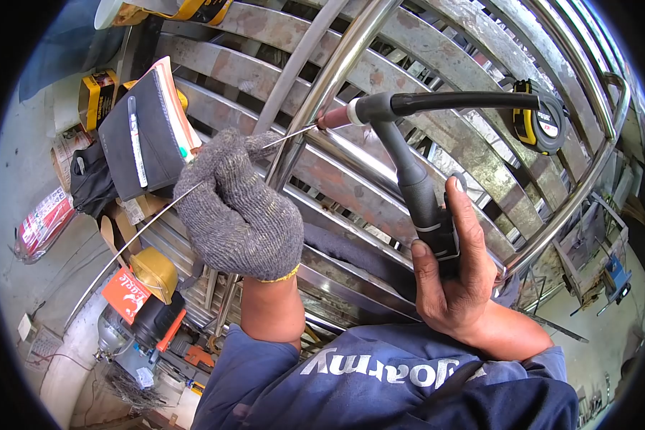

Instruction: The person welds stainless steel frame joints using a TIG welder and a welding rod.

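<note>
My left hand (pixel 236 215), in a grey knitted glove with a yellow cuff edge, pinches a thin filler rod (pixel 279 140). Its long tail passes behind the glove and curves down to the left. The rod's tip meets the shiny steel tube (pixel 337 68) right at the pink nozzle of a black TIG welding torch (pixel 417 183). My bare right hand (pixel 459 279) is wrapped around the torch's ribbed handle, thumb on one side and a finger stretched along the other. From the torch head a black rear cap (pixel 473 102) extends right, overlapping a tape measure.
Flat metal slats (pixel 437 107) form the work surface under a frame of bent tubes (pixel 566 229). The yellow-black tape measure (pixel 539 118) lies at right. A dark notebook (pixel 140 136) with a white marker (pixel 136 143) is at left, above an orange box (pixel 127 292) and tools.
</note>
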{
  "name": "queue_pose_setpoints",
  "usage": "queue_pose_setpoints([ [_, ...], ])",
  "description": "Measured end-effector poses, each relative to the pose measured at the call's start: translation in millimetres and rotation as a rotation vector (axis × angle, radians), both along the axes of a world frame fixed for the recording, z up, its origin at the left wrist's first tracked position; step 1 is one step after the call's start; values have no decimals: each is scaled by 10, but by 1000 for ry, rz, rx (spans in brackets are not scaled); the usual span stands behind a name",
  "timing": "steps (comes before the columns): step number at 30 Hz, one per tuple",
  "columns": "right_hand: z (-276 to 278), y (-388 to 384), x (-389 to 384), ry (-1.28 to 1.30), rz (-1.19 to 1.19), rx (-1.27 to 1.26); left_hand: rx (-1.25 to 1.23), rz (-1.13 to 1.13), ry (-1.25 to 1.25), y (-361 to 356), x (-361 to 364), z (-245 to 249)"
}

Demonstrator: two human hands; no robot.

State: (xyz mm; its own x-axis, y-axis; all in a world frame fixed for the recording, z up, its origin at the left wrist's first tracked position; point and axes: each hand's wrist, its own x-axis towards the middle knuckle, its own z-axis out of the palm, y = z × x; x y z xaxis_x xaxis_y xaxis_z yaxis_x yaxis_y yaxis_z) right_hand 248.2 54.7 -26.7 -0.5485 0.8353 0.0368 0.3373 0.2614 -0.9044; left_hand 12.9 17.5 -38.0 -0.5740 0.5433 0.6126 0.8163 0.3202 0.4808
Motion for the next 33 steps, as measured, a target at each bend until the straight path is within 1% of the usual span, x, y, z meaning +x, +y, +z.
queue_pose_setpoints([
  [2, 24, -3, 20, -35, 21, -10, 84, -8, -113, 26, 35, -21],
  [6, 49, 31, 64, -33, 106, -98, 81, -47, -85, 35, -1, -27],
  [9, 5, -11, 40, 29, 30, -65, 43, 10, 86, 22, -21, -57],
  [10, -62, -72, 35, 93, -19, -89, -8, 6, 30, -11, -2, -12],
  [13, -75, -89, 38, 90, -26, -88, -19, 28, 26, -7, 6, -12],
  [16, -42, -45, 1, 60, -39, -22, -45, 19, -8, -2, 24, 36],
  [22, -3, -15, -10, 27, -20, -15, -68, 6, 57, -15, -12, 27],
  [25, 23, 6, -22, -2, -8, 6, -31, 2, -25, 6, 25, 37],
  [28, 65, 27, 35, -78, 79, -32, 18, -2, -85, 21, 41, 30],
  [29, 53, 33, 26, -34, 65, -69, 78, -38, -71, 70, -7, -19],
  [31, 50, 29, 25, -38, 68, -64, 57, -34, -52, 98, 1, 7],
  [33, 31, 27, 14, -3, 42, -43, -2, -25, -97, 75, 18, 58],
])
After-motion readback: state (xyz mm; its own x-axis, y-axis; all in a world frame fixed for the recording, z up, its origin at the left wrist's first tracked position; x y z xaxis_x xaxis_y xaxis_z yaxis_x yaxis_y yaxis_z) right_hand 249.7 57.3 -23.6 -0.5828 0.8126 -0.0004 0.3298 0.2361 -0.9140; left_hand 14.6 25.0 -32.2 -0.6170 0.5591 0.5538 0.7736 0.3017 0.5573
